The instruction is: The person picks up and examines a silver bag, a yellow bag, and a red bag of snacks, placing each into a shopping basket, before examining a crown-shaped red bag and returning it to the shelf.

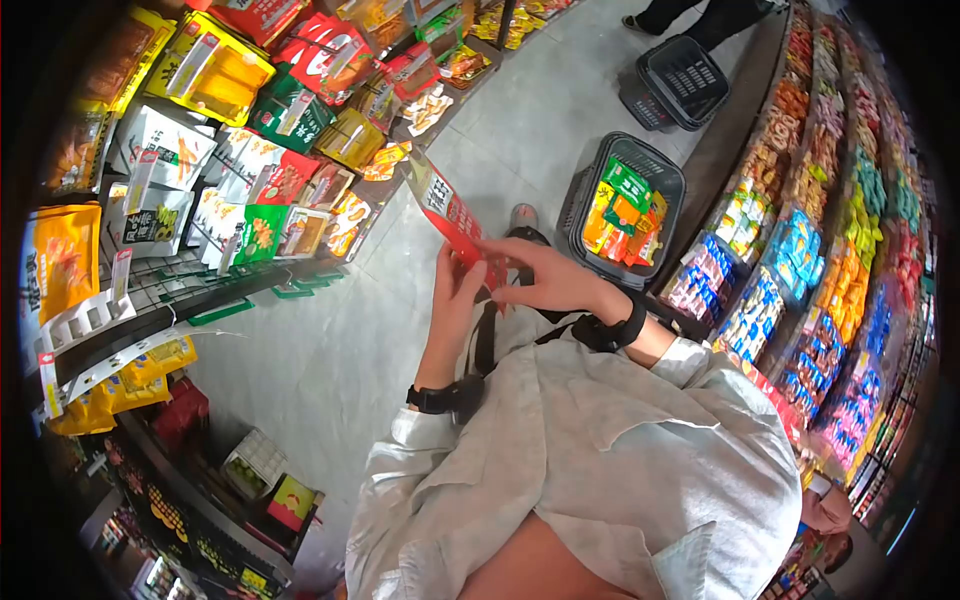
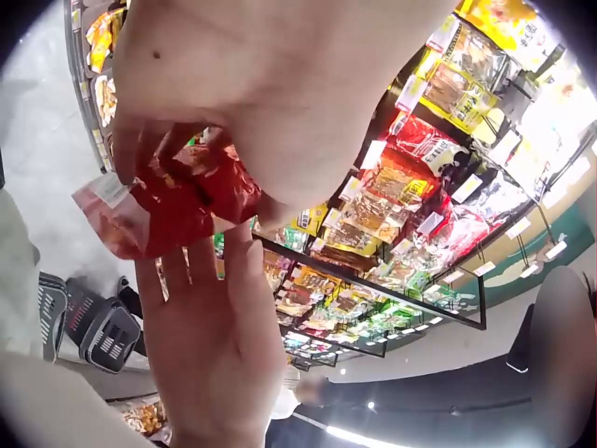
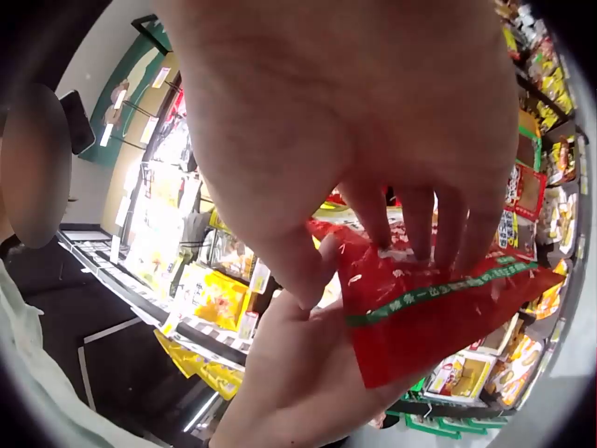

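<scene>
A red snack packet (image 1: pixel 458 225) is held up in front of the chest, its printed face tilted away. My left hand (image 1: pixel 460 300) grips one side, the thumb lying along it. From the other side my right hand (image 1: pixel 555 280) holds the packet by its lower end. In the left wrist view the shiny red packet (image 2: pixel 173 215) spans the space between both hands, and the right hand's fingers (image 2: pixel 247 271) reach behind it. A green printed stripe crosses the packet (image 3: pixel 420 303) in the right wrist view; the right fingertips are hidden behind its edge.
Racks of hanging snack bags (image 1: pixel 210 75) line the left side. A black shopping basket (image 1: pixel 580 195) with several packets stands on the floor ahead, another basket (image 1: pixel 685 75) beyond it near a person's legs (image 1: pixel 715 20). Bins of wrapped sweets (image 1: pixel 800 260) run along the right.
</scene>
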Demonstrator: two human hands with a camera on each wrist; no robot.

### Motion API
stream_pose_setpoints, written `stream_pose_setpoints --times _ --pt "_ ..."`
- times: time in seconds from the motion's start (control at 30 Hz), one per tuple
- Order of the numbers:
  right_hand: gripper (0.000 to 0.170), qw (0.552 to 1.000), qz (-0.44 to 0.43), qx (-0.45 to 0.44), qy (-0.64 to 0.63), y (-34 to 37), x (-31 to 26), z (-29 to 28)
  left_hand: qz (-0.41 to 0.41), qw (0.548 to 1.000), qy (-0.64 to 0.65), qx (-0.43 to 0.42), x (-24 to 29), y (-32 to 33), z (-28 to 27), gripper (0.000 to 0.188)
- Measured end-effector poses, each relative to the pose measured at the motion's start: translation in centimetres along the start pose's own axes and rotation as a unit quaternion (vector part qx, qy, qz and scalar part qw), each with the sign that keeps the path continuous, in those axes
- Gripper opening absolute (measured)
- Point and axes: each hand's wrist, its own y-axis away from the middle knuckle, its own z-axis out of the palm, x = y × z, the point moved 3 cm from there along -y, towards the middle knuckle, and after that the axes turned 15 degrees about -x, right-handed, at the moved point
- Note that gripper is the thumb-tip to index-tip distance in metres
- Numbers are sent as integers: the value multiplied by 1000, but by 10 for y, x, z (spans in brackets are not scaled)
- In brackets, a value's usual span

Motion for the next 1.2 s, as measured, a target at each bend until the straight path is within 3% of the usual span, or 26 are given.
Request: stream_pose_setpoints --times 0.2,0.37,0.47,0.57,0.6,0.7,0.77,0.8,0.9,1.03,1.2 --pt "66 991 -21 75 108 26 -12 -6 -16 999 50 16 -14 3 15 35" --pt "66 979 -39 121 157 57 9 -22 -3 998 56 -7 -25 -15 52 42" --pt "62 989 -17 137 45 85 24 -42 8 994 113 0 -43 -34 74 49" --pt "61 974 7 218 66 117 41 -70 3 983 181 -16 -45 -42 107 48" --pt "64 967 16 252 17 126 49 -78 -3 984 175 14 -39 -43 121 48" --pt "67 944 -8 315 94 149 70 -106 -21 973 228 33 -60 -49 124 48" --pt "66 959 -48 245 -133 152 80 -117 -18 971 235 44 -74 -50 122 49" --pt "56 952 -77 219 -200 151 80 -120 -32 973 219 61 -81 -49 121 49" --pt "46 956 -13 167 -242 149 80 -133 -36 977 196 75 -92 -52 118 50" --pt "38 963 -33 152 -222 127 85 -143 -69 987 71 124 -81 -57 108 48" --pt "33 975 -9 118 -187 80 65 -153 4 986 14 168 -41 -73 89 41"
